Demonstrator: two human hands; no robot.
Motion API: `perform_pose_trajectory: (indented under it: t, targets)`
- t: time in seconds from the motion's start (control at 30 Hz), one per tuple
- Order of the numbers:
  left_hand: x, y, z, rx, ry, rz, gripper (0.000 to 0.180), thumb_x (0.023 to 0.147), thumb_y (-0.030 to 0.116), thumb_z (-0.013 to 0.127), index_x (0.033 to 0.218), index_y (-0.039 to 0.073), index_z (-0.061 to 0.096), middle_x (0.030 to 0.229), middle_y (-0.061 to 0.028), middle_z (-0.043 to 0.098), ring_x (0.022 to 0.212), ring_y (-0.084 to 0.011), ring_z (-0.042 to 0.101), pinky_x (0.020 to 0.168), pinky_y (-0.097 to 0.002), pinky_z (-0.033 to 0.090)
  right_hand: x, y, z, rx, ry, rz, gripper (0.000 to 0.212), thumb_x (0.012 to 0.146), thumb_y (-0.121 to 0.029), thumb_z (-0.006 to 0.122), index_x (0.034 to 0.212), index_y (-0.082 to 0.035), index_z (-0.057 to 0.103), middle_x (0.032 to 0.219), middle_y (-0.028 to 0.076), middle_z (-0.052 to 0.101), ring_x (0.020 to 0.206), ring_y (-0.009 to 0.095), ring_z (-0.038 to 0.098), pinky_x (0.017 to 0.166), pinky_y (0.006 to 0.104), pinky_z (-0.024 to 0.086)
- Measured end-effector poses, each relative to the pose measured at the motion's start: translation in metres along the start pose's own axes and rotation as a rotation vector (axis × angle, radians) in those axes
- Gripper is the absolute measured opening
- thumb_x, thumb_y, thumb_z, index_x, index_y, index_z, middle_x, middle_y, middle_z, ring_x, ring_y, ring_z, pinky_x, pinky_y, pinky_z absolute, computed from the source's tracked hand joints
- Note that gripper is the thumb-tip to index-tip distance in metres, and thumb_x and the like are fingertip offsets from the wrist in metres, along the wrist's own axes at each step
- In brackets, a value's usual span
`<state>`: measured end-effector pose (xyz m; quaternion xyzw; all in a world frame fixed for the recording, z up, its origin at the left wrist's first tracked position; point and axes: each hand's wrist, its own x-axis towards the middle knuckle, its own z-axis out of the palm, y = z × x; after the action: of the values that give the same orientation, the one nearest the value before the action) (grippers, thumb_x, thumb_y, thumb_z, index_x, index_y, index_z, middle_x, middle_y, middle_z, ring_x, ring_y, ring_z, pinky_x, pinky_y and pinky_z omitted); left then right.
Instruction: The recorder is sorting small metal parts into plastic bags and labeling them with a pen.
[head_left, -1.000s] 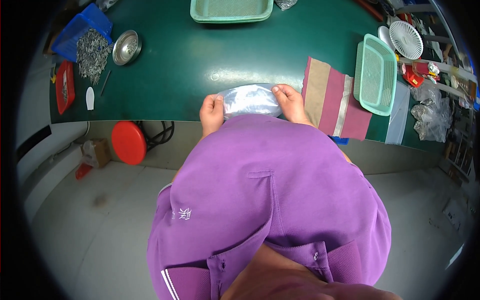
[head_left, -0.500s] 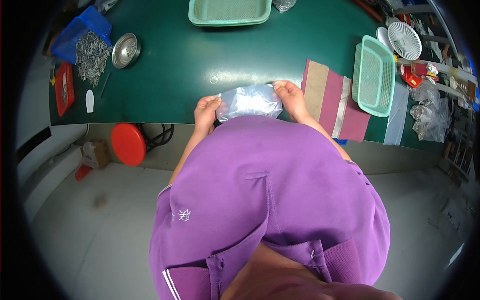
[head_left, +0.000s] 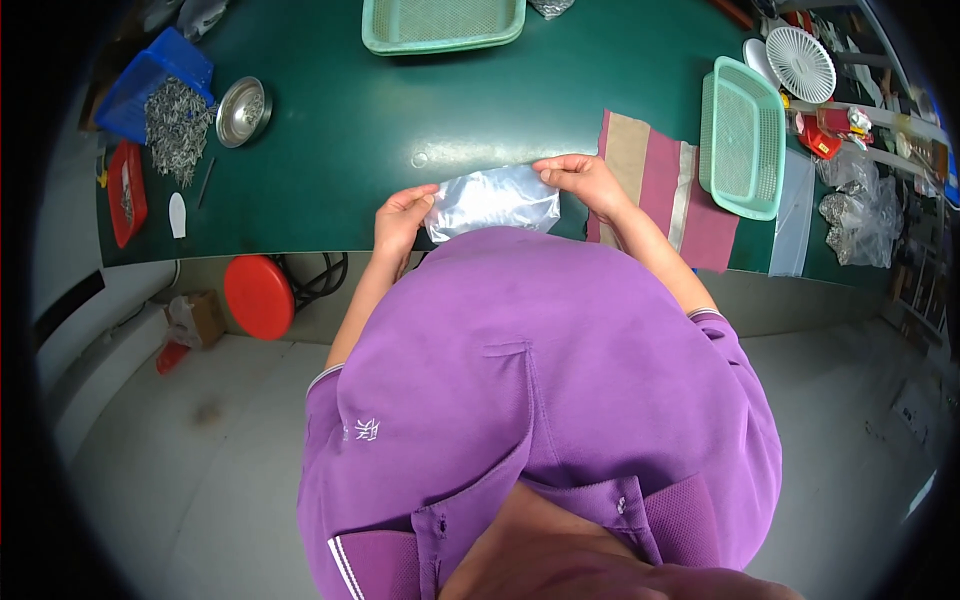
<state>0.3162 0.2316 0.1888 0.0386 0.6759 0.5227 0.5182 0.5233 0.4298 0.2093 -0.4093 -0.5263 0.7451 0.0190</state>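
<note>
A clear plastic bag [head_left: 492, 203] is stretched between my two hands at the front edge of the green table, and its surface shines with glare. My left hand [head_left: 402, 218] pinches its left upper corner between thumb and fingers. At the right upper corner, my right hand [head_left: 585, 183] grips the film the same way. The bag's lower edge is hidden behind my purple shirt. Whether anything lies inside the bag cannot be made out.
Left: a blue basket [head_left: 131, 95] tipped beside a heap of small metal parts [head_left: 178, 130], a metal bowl [head_left: 240, 112], a red tray [head_left: 124, 190]. Right: striped cloth [head_left: 665, 180] and a green basket [head_left: 742, 140]. Another green basket [head_left: 443, 47] stands far back. A red stool [head_left: 259, 297] is below.
The bag is pulled flatter and tauter between my hands. My right hand's fingers have shifted a little along its corner. The whole view has swung slightly.
</note>
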Motion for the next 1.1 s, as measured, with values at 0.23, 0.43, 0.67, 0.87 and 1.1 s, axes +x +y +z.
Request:
perform_pose_trajectory:
  t: [0.23, 0.43, 0.67, 0.87, 1.1]
  targets:
    - [0.003, 0.012, -0.008, -0.165, -0.075, -0.093, 0.02, 0.082, 0.006, 0.058, 0.101, 0.001, 0.061, 0.086, -0.0048, 0.063, 0.072, -0.0088, 0.057, 0.066, -0.0216, 0.045, 0.004, 0.003, 0.0, -0.037, 0.098, 0.022, 0.02, 0.078, -0.009, 0.066, 0.096, -0.003, 0.066, 0.088, 0.005, 0.065, 0.081, 0.008, 0.057, 0.077, 0.0224, 0.046]
    - [-0.006, 0.028, -0.012, 0.129, -0.134, 0.042, 0.022, 0.08, 0.006, 0.06, 0.102, -0.001, 0.06, 0.086, -0.0049, 0.063, 0.075, -0.009, 0.057, 0.07, -0.023, 0.046, 0.001, -0.009, -0.005, -0.09, 0.029, 0.004, 0.023, 0.075, -0.008, 0.068, 0.097, -0.004, 0.066, 0.085, 0.004, 0.065, 0.078, 0.007, 0.057, 0.075, 0.0221, 0.046]
    - [-0.012, 0.042, -0.012, 0.552, -0.084, 0.202, 0.02, 0.076, 0.007, 0.065, 0.095, 0.006, 0.066, 0.079, -0.0044, 0.065, 0.071, -0.0077, 0.057, 0.068, -0.0218, 0.046, -0.002, -0.013, -0.009, -0.456, 0.033, -0.176, 0.019, 0.074, -0.012, 0.069, 0.092, -0.01, 0.069, 0.077, 0.003, 0.063, 0.073, 0.011, 0.057, 0.069, 0.0241, 0.047]
    - [-0.019, 0.052, -0.009, 0.69, -0.064, 0.279, 0.018, 0.075, 0.009, 0.066, 0.093, 0.005, 0.066, 0.08, -0.0079, 0.064, 0.072, -0.0117, 0.059, 0.065, -0.0248, 0.047, -0.009, -0.023, -0.006, -0.704, 0.033, -0.347, 0.016, 0.074, -0.015, 0.068, 0.088, -0.008, 0.068, 0.077, 0.007, 0.06, 0.073, 0.018, 0.058, 0.067, 0.0277, 0.048]
    - [-0.017, 0.057, -0.008, 0.987, -0.076, 0.414, 0.016, 0.079, 0.015, 0.061, 0.084, 0.0, 0.062, 0.082, -0.012, 0.062, 0.072, -0.0198, 0.059, 0.067, -0.03, 0.046, -0.007, -0.024, -0.007, -0.659, 0.025, -0.264, 0.013, 0.077, -0.016, 0.065, 0.084, -0.005, 0.066, 0.076, 0.007, 0.061, 0.072, 0.019, 0.059, 0.067, 0.0289, 0.048]
